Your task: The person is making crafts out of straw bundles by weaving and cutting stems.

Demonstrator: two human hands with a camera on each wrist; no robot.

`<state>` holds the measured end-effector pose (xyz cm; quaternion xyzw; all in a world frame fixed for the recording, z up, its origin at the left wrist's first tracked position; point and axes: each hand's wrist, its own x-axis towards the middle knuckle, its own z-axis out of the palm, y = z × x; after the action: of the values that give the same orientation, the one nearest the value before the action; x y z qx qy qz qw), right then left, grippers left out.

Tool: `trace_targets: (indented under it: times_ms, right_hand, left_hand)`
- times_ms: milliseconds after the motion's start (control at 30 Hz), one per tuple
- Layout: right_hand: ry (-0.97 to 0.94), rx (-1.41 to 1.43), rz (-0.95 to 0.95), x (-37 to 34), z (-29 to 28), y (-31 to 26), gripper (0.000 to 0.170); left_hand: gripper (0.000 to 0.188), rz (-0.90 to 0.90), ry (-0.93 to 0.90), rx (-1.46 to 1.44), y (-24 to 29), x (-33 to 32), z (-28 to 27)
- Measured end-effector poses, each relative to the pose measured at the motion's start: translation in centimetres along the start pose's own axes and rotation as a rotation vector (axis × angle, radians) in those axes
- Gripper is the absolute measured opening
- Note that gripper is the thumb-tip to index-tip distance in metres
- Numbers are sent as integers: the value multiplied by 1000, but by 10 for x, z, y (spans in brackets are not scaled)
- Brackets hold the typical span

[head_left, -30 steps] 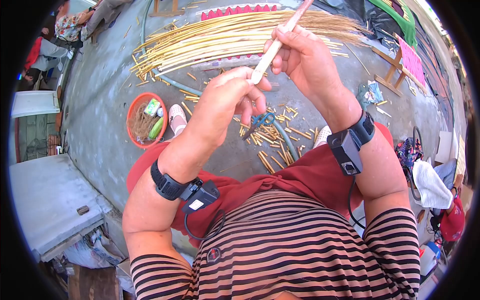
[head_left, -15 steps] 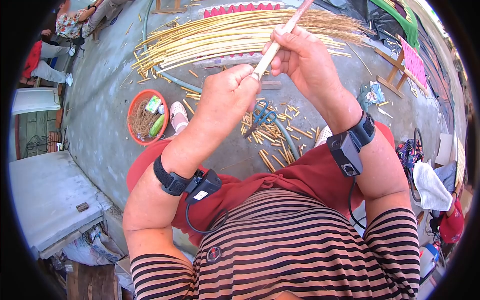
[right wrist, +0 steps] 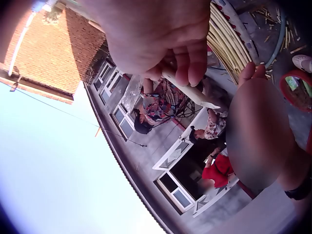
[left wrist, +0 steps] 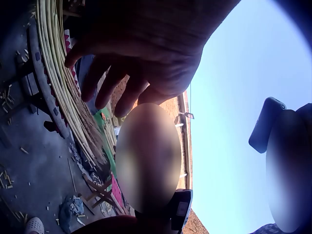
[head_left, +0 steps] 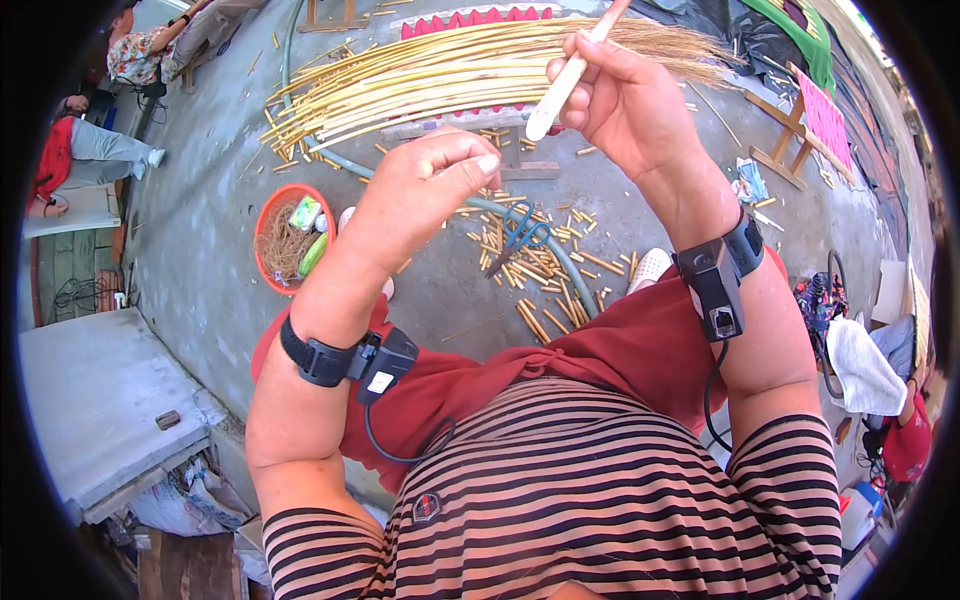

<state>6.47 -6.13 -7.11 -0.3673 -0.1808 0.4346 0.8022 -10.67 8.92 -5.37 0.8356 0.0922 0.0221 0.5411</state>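
Note:
The right hand [head_left: 640, 110] pinches a pale stick [head_left: 560, 92] between thumb and fingers; its flattened, rounded lower end points down toward the left hand. Apart from the stick, the left hand [head_left: 420, 195] is raised with bent, relaxed fingers and nothing visible in it. In the left wrist view the left hand's fingers [left wrist: 113, 87] hang loosely spread. The right wrist view shows the stick [right wrist: 195, 95] sticking out below the right hand [right wrist: 156, 39]. Blue-handled scissors [head_left: 524, 228] appear below the hands, over short cut stalk pieces [head_left: 528, 262].
Long yellow stalks [head_left: 420, 88] with brushy ends lie across a support beyond the hands. An orange basket [head_left: 262, 236] stands at the left, a bluish hose [head_left: 575, 272] crosses the floor, and a wooden stand [head_left: 782, 140] is at the right. Other people sit at the upper left.
The left hand, which was touching the stick's lower end, has moved away to the left. The right hand has shifted slightly right with the stick, whose rounded end is now uncovered.

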Motion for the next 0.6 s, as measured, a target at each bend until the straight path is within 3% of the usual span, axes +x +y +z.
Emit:
trace_targets:
  times_ms: [100,233,267,367,467,567,600]
  right_hand:
    - [-27,80,59,0,1,7,16]
    - [-125,226,25,-3,7,17,19]
    - [-120,256,10,-6,15,19,20]
    - [-153,293,-27,-7,24,27,22]
    - [-123,287,-10,-10,35,31,25]
    - [-73,233,147,-14,41,32,25]
    - [-53,137,262,-18,43,28,21]
  left_hand:
    - [15,-40,76,26,-4,0,-14]
    - [36,291,302,87,1,9,1]
    - [49,265,210,-3,-6,10,4]
    - [46,204,239,-508,0,9,25]
    - [39,259,375,-717,17,10,27]
    - [34,317,302,-757,15,15,15]
    - [27,348,361,-742,18,18,12]
